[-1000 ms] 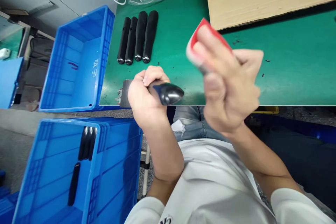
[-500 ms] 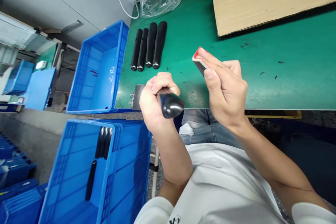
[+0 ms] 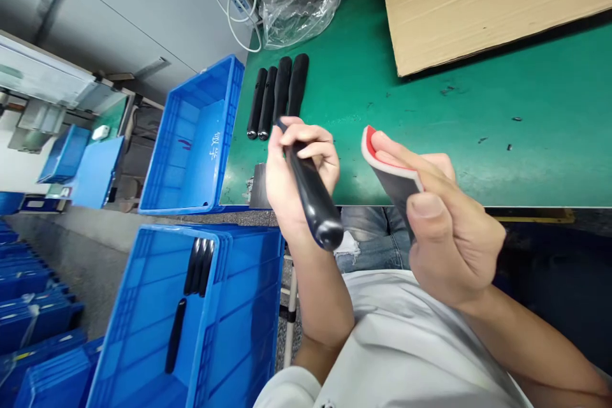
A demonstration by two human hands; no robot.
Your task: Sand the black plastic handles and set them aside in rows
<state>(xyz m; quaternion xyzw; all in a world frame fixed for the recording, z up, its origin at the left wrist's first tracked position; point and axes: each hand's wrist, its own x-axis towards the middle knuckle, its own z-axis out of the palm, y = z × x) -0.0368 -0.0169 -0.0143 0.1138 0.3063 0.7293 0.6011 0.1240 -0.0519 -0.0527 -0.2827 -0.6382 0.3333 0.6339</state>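
Left hand (image 3: 299, 178) has turned the black handle (image 3: 310, 194): earlier its rounded end stuck out sideways by the worktop (image 3: 549, 159) edge, now the handle tilts down toward the body, rounded end lowest, more length showing. Right hand (image 3: 454, 248) has dropped lower and rotated the sanding sponge (image 3: 396, 194), dark face now showing, red edge on top.

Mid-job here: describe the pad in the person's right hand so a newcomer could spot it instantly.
At the green bench's front edge, find the right hand, farther from the blue crates. Pinched in it is a bent sanding pad: unlike the black handles nearby, it shows a red face edged in white over a dark back.
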